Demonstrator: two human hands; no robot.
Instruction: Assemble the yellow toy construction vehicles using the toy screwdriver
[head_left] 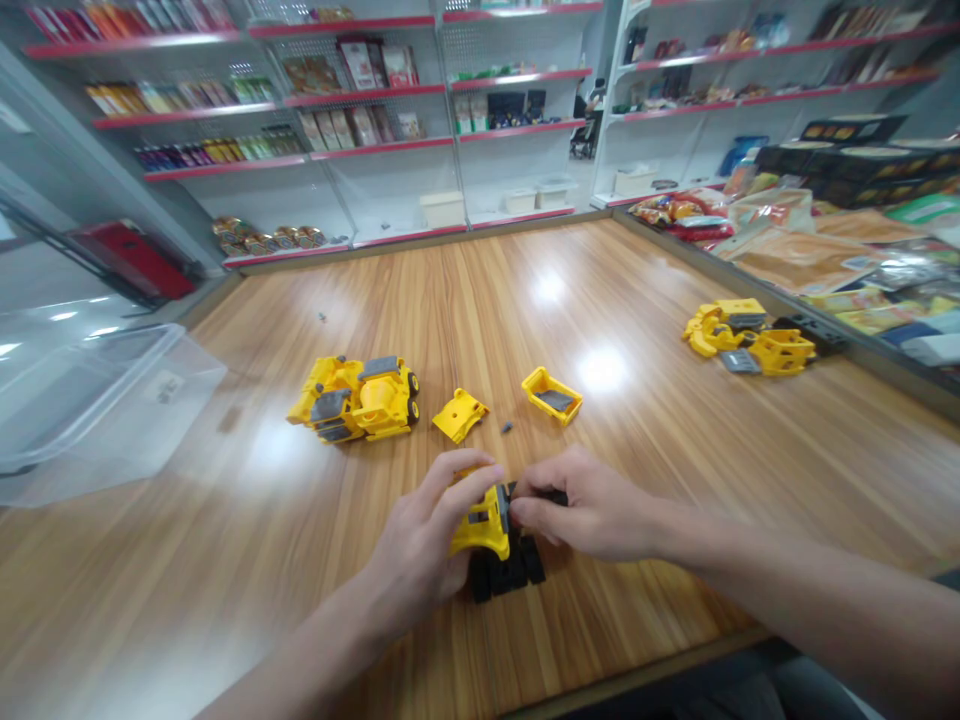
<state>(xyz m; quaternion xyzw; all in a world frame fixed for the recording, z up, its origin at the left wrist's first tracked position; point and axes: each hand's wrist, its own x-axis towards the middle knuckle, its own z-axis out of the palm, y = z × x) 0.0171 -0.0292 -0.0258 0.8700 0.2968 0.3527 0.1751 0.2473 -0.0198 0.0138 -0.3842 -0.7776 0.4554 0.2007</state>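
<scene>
My left hand [424, 535] and my right hand [589, 505] both grip a small yellow toy truck [491, 535] with black wheels, held low over the wooden table [225, 560] near its front edge. The left fingers curl over its yellow cab; the right fingers pinch its dark rear part. Just beyond lie a yellow loose panel [459, 414], a tiny grey piece [507, 428] and a yellow tray-shaped part [553, 395]. A whole yellow toy vehicle [356, 398] stands further left.
A clear plastic bin [82, 400] sits at the table's left edge. A pile of yellow and black toy parts [750, 338] lies at the right. Packaged goods [817, 250] line the right side; red-edged shelves [375, 145] fill the back.
</scene>
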